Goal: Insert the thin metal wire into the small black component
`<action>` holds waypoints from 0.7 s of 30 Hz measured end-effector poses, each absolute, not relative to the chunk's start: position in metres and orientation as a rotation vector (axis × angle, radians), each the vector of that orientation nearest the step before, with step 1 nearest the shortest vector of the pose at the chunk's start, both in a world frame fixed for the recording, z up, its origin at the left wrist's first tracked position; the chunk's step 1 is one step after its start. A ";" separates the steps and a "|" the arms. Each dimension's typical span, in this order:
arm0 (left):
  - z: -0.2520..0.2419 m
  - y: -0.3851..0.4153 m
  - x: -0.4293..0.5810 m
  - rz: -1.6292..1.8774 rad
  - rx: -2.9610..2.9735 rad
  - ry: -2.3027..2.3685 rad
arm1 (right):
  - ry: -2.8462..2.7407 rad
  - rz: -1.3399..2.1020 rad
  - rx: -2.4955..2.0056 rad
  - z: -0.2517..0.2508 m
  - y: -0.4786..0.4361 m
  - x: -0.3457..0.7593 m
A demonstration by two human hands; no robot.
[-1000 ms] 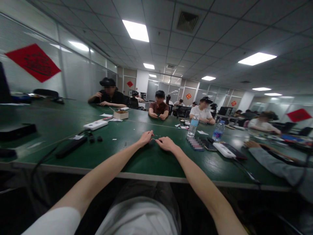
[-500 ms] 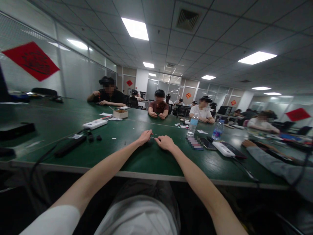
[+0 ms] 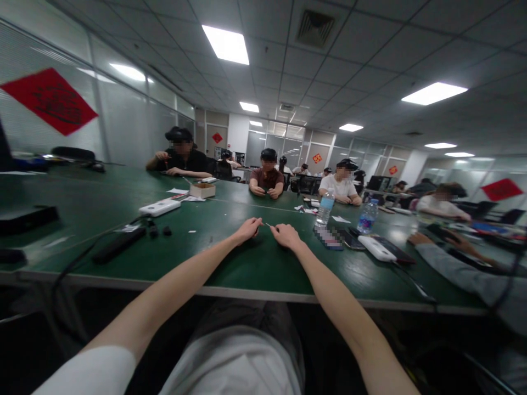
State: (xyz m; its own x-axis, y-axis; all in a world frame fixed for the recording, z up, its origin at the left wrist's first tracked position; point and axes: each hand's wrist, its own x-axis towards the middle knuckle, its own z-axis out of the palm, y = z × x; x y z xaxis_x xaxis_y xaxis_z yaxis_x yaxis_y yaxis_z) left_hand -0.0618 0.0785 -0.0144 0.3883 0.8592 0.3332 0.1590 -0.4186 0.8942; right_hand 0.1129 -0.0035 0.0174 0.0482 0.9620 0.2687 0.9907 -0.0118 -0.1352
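Both my arms reach out over the green table (image 3: pixel 230 263). My left hand (image 3: pixel 248 229) is curled, fingertips pinched together just above the tabletop. My right hand (image 3: pixel 285 235) is close beside it, also pinched, with a tiny thin pale object (image 3: pixel 268 224) sticking out from its fingertips toward the left hand. What the left fingers hold, if anything, is too small to make out. The two hands are a short gap apart.
A black cable and power strip (image 3: pixel 119 244) lie at left near a white power bank (image 3: pixel 160 208). A small cardboard box (image 3: pixel 202 190), two water bottles (image 3: pixel 325 208), phones and a white charger (image 3: pixel 371 248) sit around. Several people sit along the far side; a grey sleeve (image 3: pixel 461 271) rests at right.
My hands have lifted slightly and drawn a little apart; the thin pale piece now shows at the right fingertips. The view has tilted up a bit.
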 end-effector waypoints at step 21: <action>-0.012 0.076 -0.061 1.099 1.717 0.829 | -2.066 -0.152 -2.000 0.013 -0.003 0.102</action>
State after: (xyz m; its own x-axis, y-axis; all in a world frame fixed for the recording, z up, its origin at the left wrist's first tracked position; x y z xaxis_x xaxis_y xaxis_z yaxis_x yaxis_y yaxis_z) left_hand -0.0615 0.0755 -0.0117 0.3780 0.8706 0.3150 0.0634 -0.3638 0.9293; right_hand 0.1019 -0.0034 0.0128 -0.0174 0.9660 0.2579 0.9934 0.0460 -0.1051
